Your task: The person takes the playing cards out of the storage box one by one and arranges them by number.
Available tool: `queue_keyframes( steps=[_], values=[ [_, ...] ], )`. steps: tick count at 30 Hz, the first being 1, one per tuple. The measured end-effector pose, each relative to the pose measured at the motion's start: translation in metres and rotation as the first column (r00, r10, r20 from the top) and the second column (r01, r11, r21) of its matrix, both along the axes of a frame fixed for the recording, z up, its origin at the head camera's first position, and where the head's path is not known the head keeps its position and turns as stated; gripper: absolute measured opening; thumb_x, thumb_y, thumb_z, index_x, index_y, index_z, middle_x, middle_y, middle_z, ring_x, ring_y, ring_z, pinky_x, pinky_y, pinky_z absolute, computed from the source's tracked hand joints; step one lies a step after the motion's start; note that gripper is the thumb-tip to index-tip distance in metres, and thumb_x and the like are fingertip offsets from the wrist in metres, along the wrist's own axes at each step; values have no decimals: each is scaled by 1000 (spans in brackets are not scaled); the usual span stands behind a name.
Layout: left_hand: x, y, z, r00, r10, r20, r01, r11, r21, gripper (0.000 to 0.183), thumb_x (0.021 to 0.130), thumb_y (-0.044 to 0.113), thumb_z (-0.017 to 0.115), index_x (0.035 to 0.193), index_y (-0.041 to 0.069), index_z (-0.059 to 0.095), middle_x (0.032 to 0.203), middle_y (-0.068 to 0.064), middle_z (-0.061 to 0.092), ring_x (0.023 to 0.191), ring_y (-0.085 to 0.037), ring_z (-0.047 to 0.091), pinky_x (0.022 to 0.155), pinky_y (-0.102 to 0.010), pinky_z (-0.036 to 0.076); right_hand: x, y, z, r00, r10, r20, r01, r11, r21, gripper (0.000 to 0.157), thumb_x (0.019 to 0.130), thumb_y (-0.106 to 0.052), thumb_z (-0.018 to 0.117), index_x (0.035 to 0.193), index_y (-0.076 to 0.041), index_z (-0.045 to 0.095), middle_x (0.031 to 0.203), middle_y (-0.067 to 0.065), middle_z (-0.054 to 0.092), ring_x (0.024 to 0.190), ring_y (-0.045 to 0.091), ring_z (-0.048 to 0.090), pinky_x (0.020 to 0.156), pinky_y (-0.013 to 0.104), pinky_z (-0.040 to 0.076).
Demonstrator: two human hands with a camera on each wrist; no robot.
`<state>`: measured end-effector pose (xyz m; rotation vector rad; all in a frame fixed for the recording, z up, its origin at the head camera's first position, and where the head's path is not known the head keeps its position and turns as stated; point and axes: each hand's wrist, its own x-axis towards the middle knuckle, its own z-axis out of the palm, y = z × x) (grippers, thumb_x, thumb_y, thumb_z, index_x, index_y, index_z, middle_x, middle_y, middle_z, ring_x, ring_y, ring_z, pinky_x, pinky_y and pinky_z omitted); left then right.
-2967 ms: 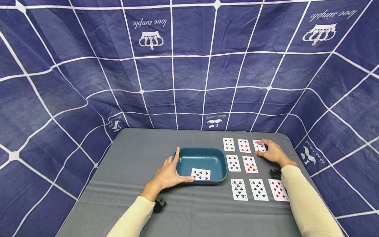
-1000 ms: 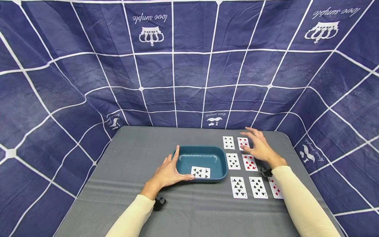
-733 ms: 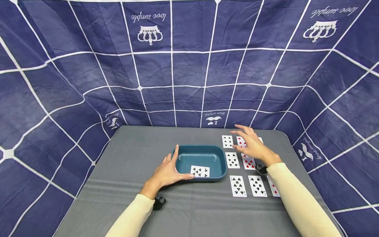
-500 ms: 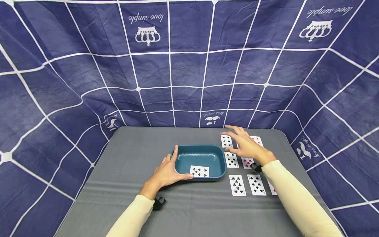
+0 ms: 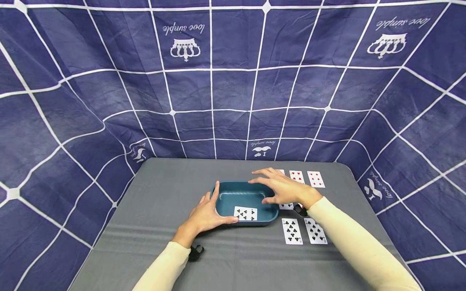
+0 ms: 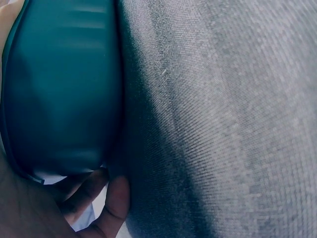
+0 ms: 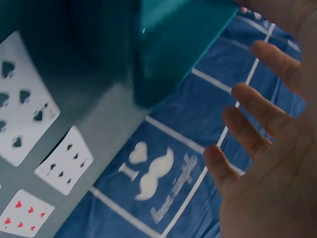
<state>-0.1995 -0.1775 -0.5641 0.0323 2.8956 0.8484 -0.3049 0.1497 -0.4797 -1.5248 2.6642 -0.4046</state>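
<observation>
My left hand [image 5: 204, 215] holds the near left corner of a blue-green rectangular tray [image 5: 238, 197], its thumb on the front rim and fingers along the left side. In the left wrist view those fingertips [image 6: 119, 196] bend beside the tray's outer wall. A clubs playing card [image 5: 245, 213] lies face up inside, against the near wall. My right hand [image 5: 282, 189] hovers over the tray's right end, fingers spread and holding nothing. Its palm and separate fingers also show in the right wrist view. Beneath its wrist, a spades card [image 5: 286, 206] is mostly covered.
Face-up cards lie in rows right of the tray: hearts [image 5: 296, 176] and diamonds [image 5: 315, 179] at the back, clubs [image 5: 292, 231] and spades [image 5: 316, 231] in front. My right arm hides others. Blue cloth [image 5: 233, 89] hangs around the grey table [image 5: 160, 182].
My right hand has moved left from the back-right diamonds card, across the hearts and spades cards, to above the tray. The cards lie where they were, and my left hand has stayed on the tray.
</observation>
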Motion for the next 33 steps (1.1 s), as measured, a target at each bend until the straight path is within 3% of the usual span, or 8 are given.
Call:
queue_keyframes(
  steps=[6,11,18,21,28,33],
  values=[
    [1,2,-2,1000,-8,2,8,1000,8,161,69,96,90,190,35,2,184,-24,43,165,-46,51,114,-82,53,3,-21,-4,994,101,43,-106,988,111,84,93,-33,101,167,-25,63,178,10,55,154,34,58,125,64,52],
    [2,4,-4,1000,-14,2,14,1000,16,161,70,97,89,190,35,2,184,-24,43,165,-45,51,113,-83,52,7,-37,-9,983,179,34,-182,959,217,89,88,-34,104,167,-26,63,176,8,56,157,32,57,124,61,55],
    [2,0,-3,1000,-13,0,13,1000,23,162,70,96,90,188,39,-4,184,-23,42,164,-44,51,110,-81,55,11,-58,-15,961,274,-22,-244,888,390,90,87,-40,106,166,-36,64,176,2,55,158,23,56,124,52,57],
    [2,-2,-2,1000,-13,12,13,1000,25,159,73,95,89,187,42,-7,187,-25,37,168,-47,47,112,-84,52,11,-66,-17,943,324,-80,-254,851,460,94,84,-41,109,166,-41,63,178,-3,53,154,19,58,123,47,58],
    [2,-3,-3,1000,-14,16,14,1000,14,162,71,97,89,189,36,-3,188,-28,36,171,-51,43,114,-87,49,8,-78,-28,888,434,-149,-273,760,590,109,82,-48,108,174,-50,50,181,-11,47,149,13,55,117,37,58],
    [1,-2,-2,1000,-13,11,13,1000,8,162,70,99,88,189,39,-5,187,-28,36,170,-50,44,113,-85,51,6,-83,-29,868,471,-156,-297,745,597,109,82,-48,108,174,-49,51,177,-12,50,145,12,57,113,34,58]
  ],
)
